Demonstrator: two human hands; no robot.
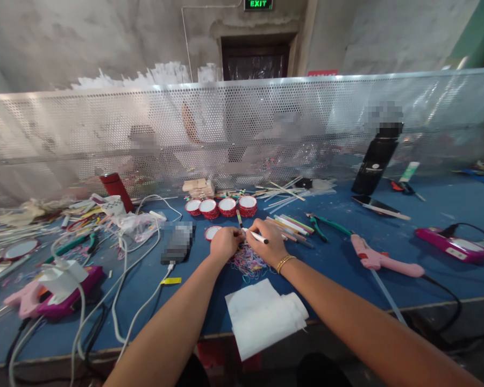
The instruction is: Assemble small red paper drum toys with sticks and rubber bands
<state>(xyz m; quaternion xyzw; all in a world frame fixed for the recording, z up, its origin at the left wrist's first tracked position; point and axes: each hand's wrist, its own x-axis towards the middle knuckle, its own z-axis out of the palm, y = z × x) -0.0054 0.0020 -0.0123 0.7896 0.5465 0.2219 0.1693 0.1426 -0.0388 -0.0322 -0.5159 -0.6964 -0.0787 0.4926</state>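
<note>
My right hand (269, 243) is closed around a white marker pen (257, 236) with a black end pointing right. My left hand (226, 243) is closed in a pinch, its fingertips close to the pen's tip. A short stick (239, 217) with a green part rises from the left fingertips. Below both hands lies a heap of small coloured rubber bands (250, 264). Just beyond them stand several red-rimmed, white-topped round pieces (227, 205), some stacked. One more white disc (213, 232) lies beside my left hand, partly hidden by it.
White paper (262, 314) overhangs the front edge. Coloured pens (292, 226), pliers (326, 223) and a pink glue gun (381, 258) lie right. A phone (178, 243), cables and a purple power strip (70, 290) lie left. A black bottle (375, 161) stands before the perforated screen (242, 123).
</note>
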